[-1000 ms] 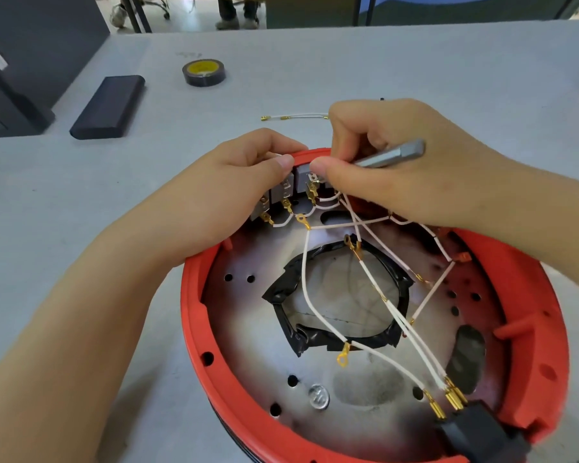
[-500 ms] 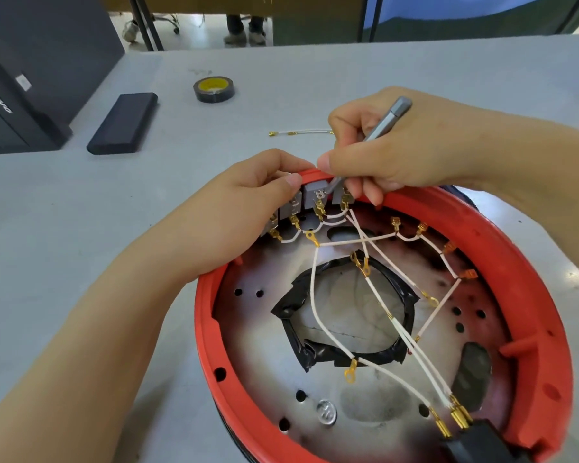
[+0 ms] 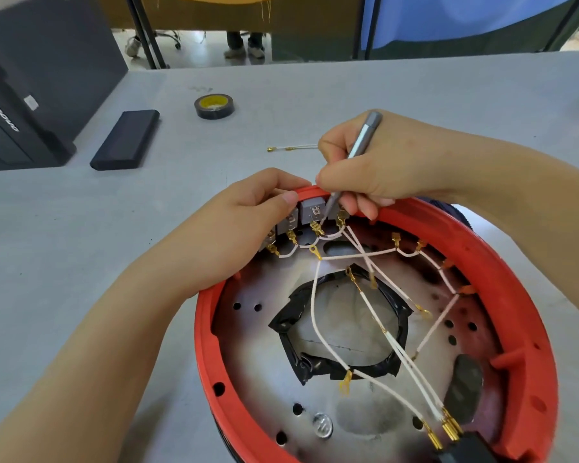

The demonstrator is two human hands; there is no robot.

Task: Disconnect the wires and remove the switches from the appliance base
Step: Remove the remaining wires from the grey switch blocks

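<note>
there, switches (image 3: 310,212) between left-hand fingers (image 3: 286,197) gripping rim and right-hand fingers (image 3: 326,180) pinching screwdriver (image 3: 356,152)

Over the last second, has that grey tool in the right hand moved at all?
Yes. The grey tool swung from lying flat to standing steeply, its tip now down among the switches at the red rim.

Appliance base (image 3: 515,282) on the table (image 3: 415,95); switches (image 3: 310,210) at its far rim; tape roll (image 3: 214,106) behind; loose wire (image 3: 291,148) between them
</note>
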